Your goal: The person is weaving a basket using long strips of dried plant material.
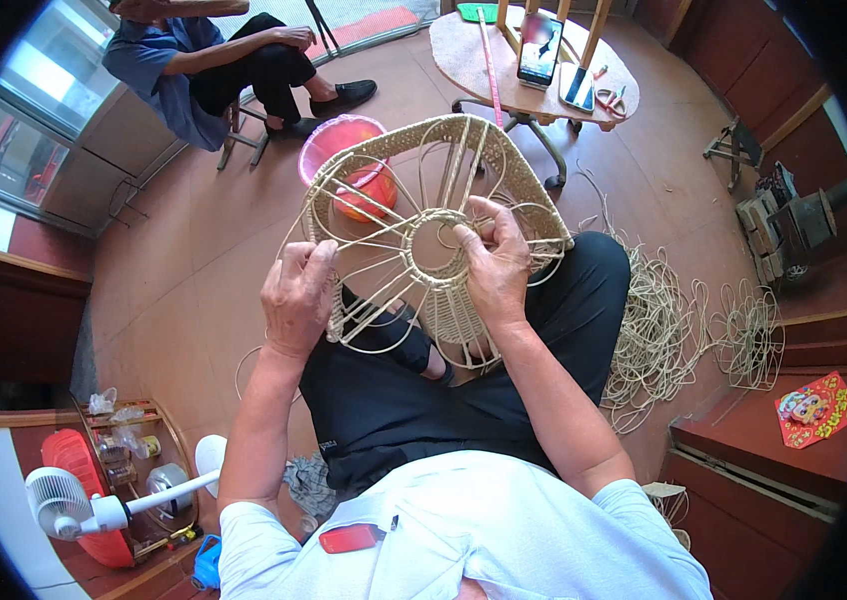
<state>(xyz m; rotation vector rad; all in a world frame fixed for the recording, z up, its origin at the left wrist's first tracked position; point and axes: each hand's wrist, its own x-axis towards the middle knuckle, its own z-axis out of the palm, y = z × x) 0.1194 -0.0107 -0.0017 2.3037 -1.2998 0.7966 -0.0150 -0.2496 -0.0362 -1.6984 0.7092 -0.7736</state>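
A half-woven rattan basket (526,184) of pale cane rests on my lap, with a round ring in its middle and loose spokes running out from it. My left hand (299,298) is closed at the basket's left edge, fingers pinched around a cane strand. At the right side of the ring, my right hand (497,265) grips the cane between thumb and fingers; exactly which strands it pinches is hard to make out. Thin cane loops stick out around the rim. Through the gaps, my dark trousers (424,425) and the floor show.
A large heap of loose cane (654,330) lies on the floor to my right. Beyond the basket stands a pink and red bucket (339,140). A round wheeled table (584,60) holds phones and pliers (612,101). Another person (234,70) sits far left. A white fan (59,502) stands near left.
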